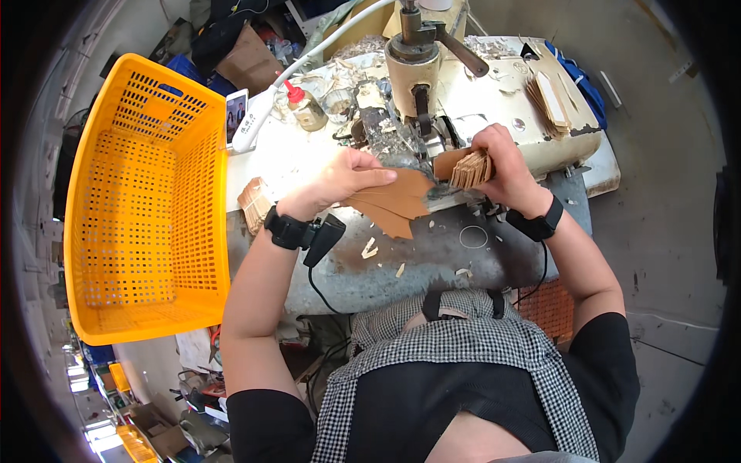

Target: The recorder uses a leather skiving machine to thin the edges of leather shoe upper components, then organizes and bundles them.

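Note:
My left hand (343, 179) is closed on several flat brown leather pieces (397, 202), fanned out with notched ends pointing right; the thumb presses on top. My right hand (508, 166) grips a thick stack of leather strips (471, 171), their pale edges facing me. A single brown piece (446, 163) juts left from that stack, close to the working head of a cream bench machine (413, 77). Whether it touches the machine's metal parts I cannot tell. Both hands are above the front edge of the machine bed, a short gap between what they hold.
A yellow plastic basket (86, 231) stands at the left. One bundle of pieces (254, 204) lies beside my left wrist, another (549, 104) on the machine's right side. A glue bottle (307, 112), a glass jar (340, 104) and a white lamp arm (266, 104) are behind. Scraps litter the grey table (347, 274).

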A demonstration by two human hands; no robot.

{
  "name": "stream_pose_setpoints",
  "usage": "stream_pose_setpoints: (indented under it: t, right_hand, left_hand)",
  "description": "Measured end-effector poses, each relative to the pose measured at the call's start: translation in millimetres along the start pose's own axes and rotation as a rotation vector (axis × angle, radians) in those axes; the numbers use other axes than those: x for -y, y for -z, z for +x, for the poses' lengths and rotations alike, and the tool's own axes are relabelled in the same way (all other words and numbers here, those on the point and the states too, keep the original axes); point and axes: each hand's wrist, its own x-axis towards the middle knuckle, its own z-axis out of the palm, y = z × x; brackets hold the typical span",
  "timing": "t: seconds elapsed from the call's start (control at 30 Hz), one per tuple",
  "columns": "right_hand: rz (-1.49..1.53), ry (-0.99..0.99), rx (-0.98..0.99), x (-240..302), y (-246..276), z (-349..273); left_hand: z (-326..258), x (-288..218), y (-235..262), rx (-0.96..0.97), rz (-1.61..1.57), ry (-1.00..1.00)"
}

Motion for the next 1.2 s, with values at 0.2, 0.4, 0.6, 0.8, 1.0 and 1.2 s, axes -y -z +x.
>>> stream_pose_setpoints:
  t: [0.2,0.4,0.6,0.8,1.0,1.2]
  right_hand:
    - [-0.064,0.102,-0.005,9.3,1.4,12.1]
    - [-0.108,0.104,0.029,3.2,4.3,9.0]
    - [-0.026,0.034,-0.004,0.4,3.4,3.2]
    - [-0.141,0.124,0.03,10.4,2.1,13.3]
    - [-0.087,0.087,0.057,-0.2,6.3,4.2]
    - [-0.042,0.064,0.031,2.4,5.3,2.0]
  left_hand:
    - [7.0,-10.9,-12.3,-0.157,0.176,-0.025]
    - [5.9,1.9,-11.0,-0.018,0.011,-0.153]
    - [4.6,8.5,3.8,-0.12,-0.009,-0.09]
    - [11.5,-0.2,-16.8,-0.211,0.06,-0.096]
    - [5.4,14.3,-5.1,-0.077,-0.218,-0.25]
    - [3.8,22.2,0.8,-0.186,-0.214,-0.241]
